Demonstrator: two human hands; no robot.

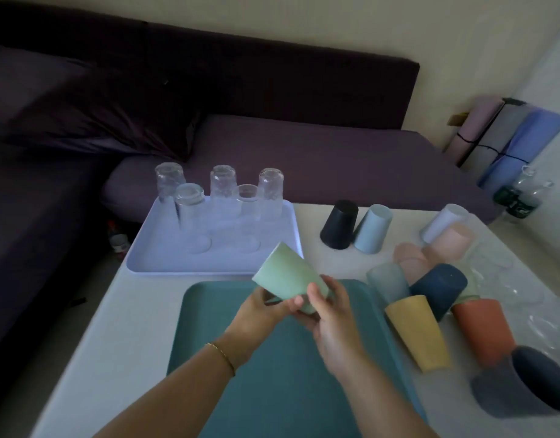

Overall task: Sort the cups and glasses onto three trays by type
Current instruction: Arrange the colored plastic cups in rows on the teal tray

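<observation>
Right, both hands are on a pale green cup, held tilted in the air over the far edge of the teal tray, which sits bare at six o'clock on the table. The left hand cradles the cup's lower end from beneath, fingers curled around it; the right hand pinches that same end, thumb on top and fingers wrapped behind. Which end is the rim I cannot tell through the blur.

Up at eleven o'clock the lavender tray already carries five clear glasses, all upside down, so that type looks well under way. This reads as the opening of the plastic-cup step: first coloured cup going to the teal tray.

At three o'clock a jumble waits: a yellow cup, an orange cup and a navy cup lying on their sides. At one o'clock a black cup and a light blue cup stand inverted.

Next move, I'd say: turn the green cup mouth down, set it in a far corner of the teal tray, leaving room for the rest. No third tray is in view.
</observation>
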